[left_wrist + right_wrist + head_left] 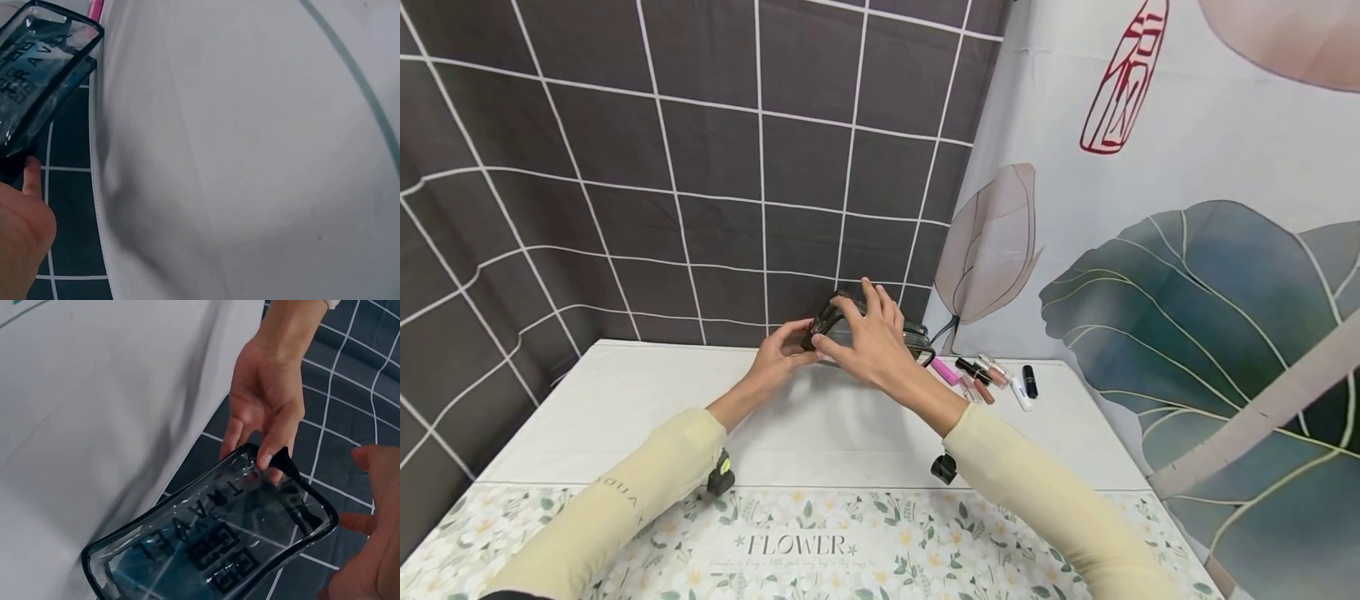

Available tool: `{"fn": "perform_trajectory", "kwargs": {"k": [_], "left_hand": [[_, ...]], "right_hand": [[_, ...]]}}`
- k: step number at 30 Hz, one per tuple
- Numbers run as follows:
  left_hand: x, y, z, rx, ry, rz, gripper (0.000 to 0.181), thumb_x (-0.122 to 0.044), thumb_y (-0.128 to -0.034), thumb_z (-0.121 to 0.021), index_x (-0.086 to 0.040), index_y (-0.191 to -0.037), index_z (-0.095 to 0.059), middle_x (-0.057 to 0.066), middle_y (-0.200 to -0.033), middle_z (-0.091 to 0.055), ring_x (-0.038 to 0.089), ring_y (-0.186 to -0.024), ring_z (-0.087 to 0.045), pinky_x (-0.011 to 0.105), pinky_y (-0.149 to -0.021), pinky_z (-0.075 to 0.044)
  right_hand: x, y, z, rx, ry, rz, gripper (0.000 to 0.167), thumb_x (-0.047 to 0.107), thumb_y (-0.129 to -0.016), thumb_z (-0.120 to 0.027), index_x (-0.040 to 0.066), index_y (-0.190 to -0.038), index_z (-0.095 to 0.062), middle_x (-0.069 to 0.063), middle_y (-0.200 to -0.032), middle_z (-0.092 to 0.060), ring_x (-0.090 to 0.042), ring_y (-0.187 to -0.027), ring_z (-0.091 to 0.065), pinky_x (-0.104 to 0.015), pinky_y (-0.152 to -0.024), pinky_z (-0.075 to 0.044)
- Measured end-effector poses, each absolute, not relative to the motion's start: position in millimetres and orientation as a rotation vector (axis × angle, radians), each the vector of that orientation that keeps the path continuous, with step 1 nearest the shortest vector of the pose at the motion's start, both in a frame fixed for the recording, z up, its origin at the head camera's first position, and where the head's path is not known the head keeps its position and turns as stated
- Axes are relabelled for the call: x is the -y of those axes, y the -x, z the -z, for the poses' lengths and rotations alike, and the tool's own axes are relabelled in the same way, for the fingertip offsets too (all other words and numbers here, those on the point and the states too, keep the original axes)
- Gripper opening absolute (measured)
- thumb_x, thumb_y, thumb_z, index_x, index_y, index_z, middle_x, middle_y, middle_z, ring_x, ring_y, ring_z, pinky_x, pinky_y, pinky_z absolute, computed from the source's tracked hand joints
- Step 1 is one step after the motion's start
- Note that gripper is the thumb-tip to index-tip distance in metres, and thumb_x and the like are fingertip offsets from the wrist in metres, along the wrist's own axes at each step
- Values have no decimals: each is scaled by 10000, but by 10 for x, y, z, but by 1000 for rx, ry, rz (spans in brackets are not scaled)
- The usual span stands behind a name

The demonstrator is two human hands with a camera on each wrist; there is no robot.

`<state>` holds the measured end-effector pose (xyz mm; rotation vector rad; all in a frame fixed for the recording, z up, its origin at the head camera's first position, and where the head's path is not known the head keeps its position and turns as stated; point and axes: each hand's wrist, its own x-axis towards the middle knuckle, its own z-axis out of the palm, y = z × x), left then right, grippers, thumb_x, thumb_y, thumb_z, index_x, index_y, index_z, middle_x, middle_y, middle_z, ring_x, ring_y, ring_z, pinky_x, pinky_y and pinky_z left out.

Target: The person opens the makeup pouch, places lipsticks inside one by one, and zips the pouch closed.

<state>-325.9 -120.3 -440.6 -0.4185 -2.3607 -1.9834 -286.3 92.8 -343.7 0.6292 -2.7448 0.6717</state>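
Observation:
A clear pouch (917, 340) with black edging is held up over the table's back edge. Dark "TRAVEL" lettering marks the pouch (187, 540) in the right wrist view, and something bluish shows through it. My left hand (772, 367) pinches one end between thumb and fingers, beside a black tab; the left hand (269, 387) is clearest in the right wrist view. Over the same end is my right hand (876, 342), fingers spread; the right hand (369, 534) has a fingertip close to the pouch's edge, contact unclear. The left wrist view shows the pouch (37, 81) at upper left.
Several cosmetic tubes lie at the back right of the white table (850, 442), including a pink tube (945, 372), a black tube (1029, 382) and a white tube (1021, 394). A dark grid-patterned cloth (700, 150) hangs behind, with a leaf-printed curtain (1150, 333) at right.

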Motion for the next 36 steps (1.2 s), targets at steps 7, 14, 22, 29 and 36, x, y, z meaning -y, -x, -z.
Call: {"fn": "perform_trajectory", "kwargs": {"k": [7,14,22,29,36], "left_hand": [[1181,3277,4405,2360,412,1989,675,-67,-1048,-764,-30,-1653,-467,250,-1558,-499,32,-1045,-704,143,-968,-571],[1166,3291,4380,2329,435,1994,661,-48,-1040,-757,-5,-1634,-469,239,-1565,-486,218,-1221,-712,131,-959,-554],[1148,3294,4364,2306,508,2014,661,58,-1028,-644,56,-1651,-426,285,-1655,-460,390,-1408,-655,122,-989,-577],[1143,3275,4381,2345,462,2016,711,69,-978,-631,29,-1660,-432,248,-1631,-477,91,-1240,-664,145,-998,-598],[1119,3264,4340,2297,487,2061,679,101,-958,-605,49,-1622,-471,260,-1619,-503,11,-1166,-661,158,-976,-609]], "right_hand": [[-841,2897,3444,2692,-675,-569,371,436,-1106,-681,161,-1348,-739,-283,-1863,-192,-552,-1732,-166,-745,-1382,-186],[-732,2929,3434,2666,-735,-453,278,340,-1158,-596,170,-1250,-795,-278,-1856,-229,-556,-1721,-189,-734,-1375,-213],[-546,2980,3415,2659,-706,-204,343,389,-1189,-575,187,-1181,-851,-246,-1846,-290,-538,-1721,-195,-714,-1388,-206],[-367,3029,3465,2558,-586,161,281,415,-1101,-711,199,-1185,-872,-211,-1800,-406,-492,-1686,-301,-641,-1364,-299],[-222,3073,3392,2604,-416,324,529,627,-942,-857,139,-1146,-869,-207,-1755,-468,-450,-1662,-334,-557,-1295,-370]]}}
